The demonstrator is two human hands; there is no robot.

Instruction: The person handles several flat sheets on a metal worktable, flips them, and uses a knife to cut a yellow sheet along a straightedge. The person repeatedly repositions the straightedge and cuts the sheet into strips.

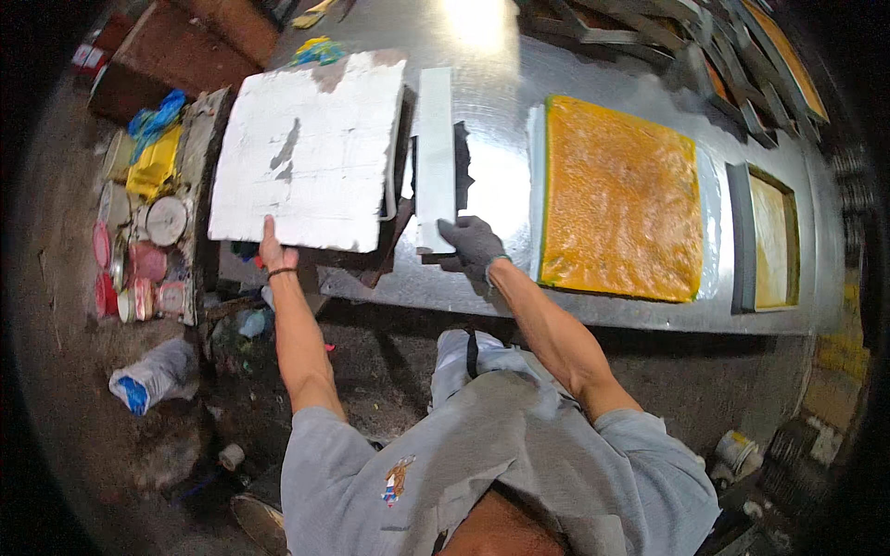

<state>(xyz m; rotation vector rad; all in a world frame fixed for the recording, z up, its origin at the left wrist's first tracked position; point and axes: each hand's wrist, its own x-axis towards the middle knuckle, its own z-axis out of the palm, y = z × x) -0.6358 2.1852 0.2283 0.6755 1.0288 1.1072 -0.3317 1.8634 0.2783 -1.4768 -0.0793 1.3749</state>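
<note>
My bare left hand [276, 252] grips the near edge of a white square board [324, 139], its thumb on top and the other fingers hidden underneath. Grey patches show where the board's white surface is worn. In a dark grey glove, my right hand [470, 243] is closed on the near end of a long pale flat bar [435, 148]. The bar lies lengthwise away from me, just right of the board. Farther right, a square amber slab [621, 199] with a glossy, rippled surface rests on a pale sheet on the metal table [389, 290].
A rectangular frame [771, 241] stands at the table's right end. Several metal frames [640, 37] pile up at the far right. Left of the table, a cluttered shelf holds jars [167, 221] and a yellow container [155, 162]. A plastic bag [153, 372] lies on the floor.
</note>
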